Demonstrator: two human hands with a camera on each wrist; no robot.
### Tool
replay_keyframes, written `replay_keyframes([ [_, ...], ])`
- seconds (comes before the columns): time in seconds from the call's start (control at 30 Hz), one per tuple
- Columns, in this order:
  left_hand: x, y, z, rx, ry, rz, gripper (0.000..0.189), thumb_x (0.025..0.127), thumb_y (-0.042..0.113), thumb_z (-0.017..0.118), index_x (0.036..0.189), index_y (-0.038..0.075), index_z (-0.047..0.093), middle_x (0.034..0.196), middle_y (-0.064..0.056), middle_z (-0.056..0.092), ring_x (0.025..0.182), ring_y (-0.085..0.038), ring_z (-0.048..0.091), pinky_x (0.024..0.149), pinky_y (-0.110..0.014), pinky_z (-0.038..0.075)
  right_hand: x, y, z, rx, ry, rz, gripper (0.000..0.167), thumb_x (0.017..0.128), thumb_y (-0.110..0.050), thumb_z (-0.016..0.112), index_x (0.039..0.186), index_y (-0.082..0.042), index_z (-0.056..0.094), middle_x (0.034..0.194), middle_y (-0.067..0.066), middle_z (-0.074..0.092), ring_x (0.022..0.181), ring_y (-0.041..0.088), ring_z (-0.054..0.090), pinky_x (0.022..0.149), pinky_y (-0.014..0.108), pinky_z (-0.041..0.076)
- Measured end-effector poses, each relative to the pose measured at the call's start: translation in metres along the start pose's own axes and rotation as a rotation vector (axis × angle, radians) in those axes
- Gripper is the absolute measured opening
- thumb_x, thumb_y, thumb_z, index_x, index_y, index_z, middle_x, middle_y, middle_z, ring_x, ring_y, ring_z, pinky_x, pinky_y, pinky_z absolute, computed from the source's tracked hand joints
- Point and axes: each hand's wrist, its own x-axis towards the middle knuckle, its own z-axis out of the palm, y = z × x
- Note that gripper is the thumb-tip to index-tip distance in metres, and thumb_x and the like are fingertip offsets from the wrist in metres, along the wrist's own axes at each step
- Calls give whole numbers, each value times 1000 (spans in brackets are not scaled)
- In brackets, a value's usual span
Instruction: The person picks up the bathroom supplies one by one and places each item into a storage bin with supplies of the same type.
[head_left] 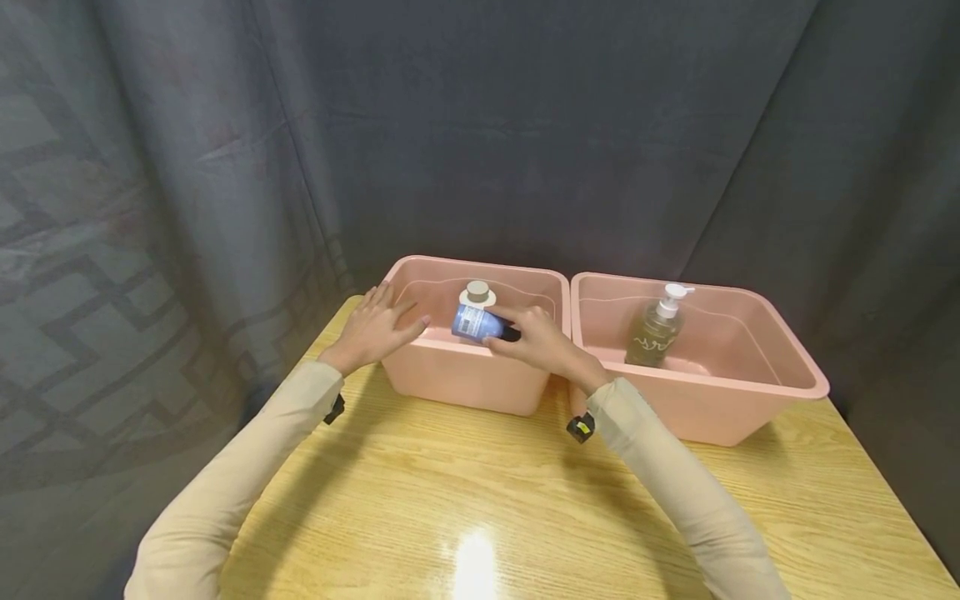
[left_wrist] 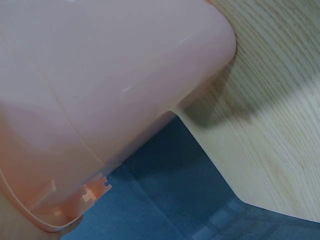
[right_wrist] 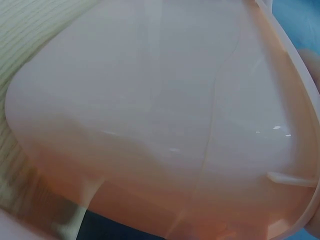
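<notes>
Two pink bins stand side by side on a wooden table. Over the left bin (head_left: 457, 379), my right hand (head_left: 543, 343) grips a blue bottle (head_left: 472, 322) by its black-capped end; the bottle lies tilted, its base toward the left. Just behind it, a white bottle (head_left: 477, 295) with a beige cap shows inside the same bin, partly covered. My left hand (head_left: 372, 332), fingers spread, is at that bin's left rim and holds nothing. Both wrist views are mostly filled by the bin's outer wall (left_wrist: 125, 75), with only slivers of fingers (right_wrist: 311, 67) at the edge.
In the right bin (head_left: 690, 408) stands a greenish pump bottle (head_left: 651, 337) with a white pump head. The wooden table (head_left: 450, 483) extends in front of both bins. Grey curtains (head_left: 525, 150) hang behind and on the left.
</notes>
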Motion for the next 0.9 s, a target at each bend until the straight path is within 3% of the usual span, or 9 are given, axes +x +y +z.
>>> replay_keyframes([
  [0.23,1,-1,2,12,-2,9,81,97,70,26,155,14,35,158,-31,15,148,-43,8,118,-54,7,-1,0,0,7,-7,-6,45,88,-19,74,128,-1,65,105,12,72,84,18,67,76,35,56],
  [0.47,2,-1,2,13,0,8,81,97,70,26,153,13,38,157,-32,16,148,-43,8,118,-54,7,0,1,0,44,-3,-78,30,92,-8,67,121,-1,69,111,12,72,102,26,69,86,47,55],
  [0.9,0,-3,2,2,-2,5,79,98,68,27,153,13,39,157,-33,15,147,-45,8,118,-54,7,2,-2,1,7,-9,-87,27,91,-7,68,116,1,71,111,9,72,101,23,68,88,38,55],
])
